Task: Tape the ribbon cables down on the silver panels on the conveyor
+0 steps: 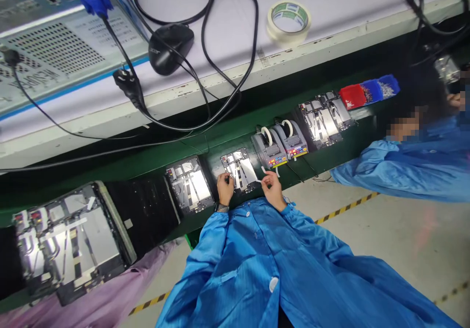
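The left hand (225,188) was pinched at the edge of an open metal device housing (238,169), though what its fingers held was too small to tell. The right hand (272,190) pinched a white tape strip (263,170) just beside the housing. The housing lay on a green workbench (191,147) between another housing (189,183) and 2 grey tape dispensers (281,142).

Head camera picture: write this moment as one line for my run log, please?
left hand: at metal panel | right hand: holding white tape strip | beside: tape dispensers
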The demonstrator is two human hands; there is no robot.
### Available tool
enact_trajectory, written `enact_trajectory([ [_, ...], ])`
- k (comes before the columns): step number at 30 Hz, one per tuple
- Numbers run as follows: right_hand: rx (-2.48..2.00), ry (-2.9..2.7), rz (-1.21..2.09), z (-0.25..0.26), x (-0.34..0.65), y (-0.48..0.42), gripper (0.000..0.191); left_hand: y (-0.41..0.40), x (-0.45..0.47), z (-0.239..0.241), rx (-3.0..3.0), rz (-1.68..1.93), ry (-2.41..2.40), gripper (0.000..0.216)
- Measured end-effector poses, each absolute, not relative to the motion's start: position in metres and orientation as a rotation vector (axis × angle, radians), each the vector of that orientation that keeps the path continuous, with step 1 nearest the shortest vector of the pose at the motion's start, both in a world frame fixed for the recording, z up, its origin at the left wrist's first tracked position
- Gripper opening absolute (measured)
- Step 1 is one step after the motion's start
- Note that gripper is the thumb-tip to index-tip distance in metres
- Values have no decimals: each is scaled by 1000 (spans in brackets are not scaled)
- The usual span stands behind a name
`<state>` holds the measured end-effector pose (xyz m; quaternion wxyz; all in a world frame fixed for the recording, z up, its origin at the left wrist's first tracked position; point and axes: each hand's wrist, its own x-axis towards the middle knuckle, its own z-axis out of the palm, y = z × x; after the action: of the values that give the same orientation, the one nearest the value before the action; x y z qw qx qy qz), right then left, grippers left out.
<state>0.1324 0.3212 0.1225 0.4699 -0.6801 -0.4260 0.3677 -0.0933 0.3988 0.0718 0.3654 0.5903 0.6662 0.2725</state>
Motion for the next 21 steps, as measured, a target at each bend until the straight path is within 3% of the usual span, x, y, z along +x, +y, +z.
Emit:
enact_trajectory([
  [9,-1801,-1341,827,71,116,432,62,461,-30,78,1754,529,1778,29],
  [21,-1736,-1346,828,47,112,458,72,498,-13,63,1922,303,1673,20],
])
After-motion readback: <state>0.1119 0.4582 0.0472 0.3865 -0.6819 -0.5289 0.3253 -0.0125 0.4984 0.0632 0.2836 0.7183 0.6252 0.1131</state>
